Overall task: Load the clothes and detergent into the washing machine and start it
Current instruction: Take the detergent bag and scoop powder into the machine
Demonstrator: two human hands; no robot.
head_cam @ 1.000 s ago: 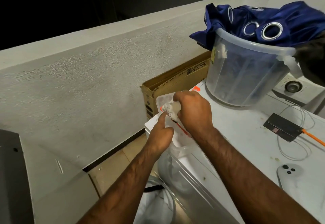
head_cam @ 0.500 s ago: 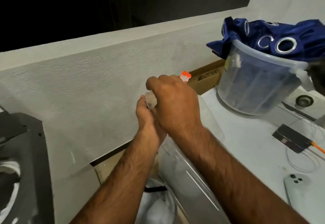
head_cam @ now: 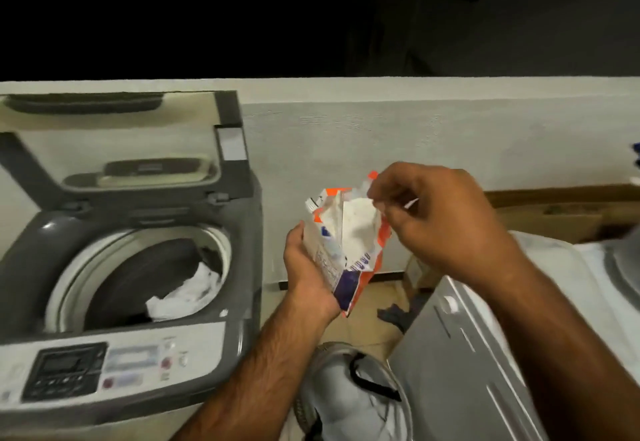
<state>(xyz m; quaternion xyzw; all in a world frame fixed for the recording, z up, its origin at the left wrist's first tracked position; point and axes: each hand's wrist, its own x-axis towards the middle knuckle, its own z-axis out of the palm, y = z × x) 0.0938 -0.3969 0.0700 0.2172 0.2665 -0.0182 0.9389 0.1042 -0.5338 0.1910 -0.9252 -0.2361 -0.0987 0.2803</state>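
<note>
A grey top-loading washing machine (head_cam: 239,302) stands at the left with its lid (head_cam: 114,149) raised. Dark and white clothes (head_cam: 183,291) lie in its drum. My left hand (head_cam: 308,267) holds an orange, white and blue detergent packet (head_cam: 346,243) from below, in the gap to the right of the machine. My right hand (head_cam: 436,222) pinches the packet's torn top edge and holds it open; white powder shows inside. The control panel (head_cam: 104,368) runs along the machine's front.
A second, white appliance (head_cam: 485,354) stands at the right. On the floor between the two machines are a pale bag with a black cord (head_cam: 349,399) and a dark scrap (head_cam: 391,312). A cardboard box (head_cam: 561,212) leans on the low wall behind.
My view has swung left from the white appliance and bucket to the open washing machine. Both hands lifted the packet off the appliance top and brought it left; its top now stands open.
</note>
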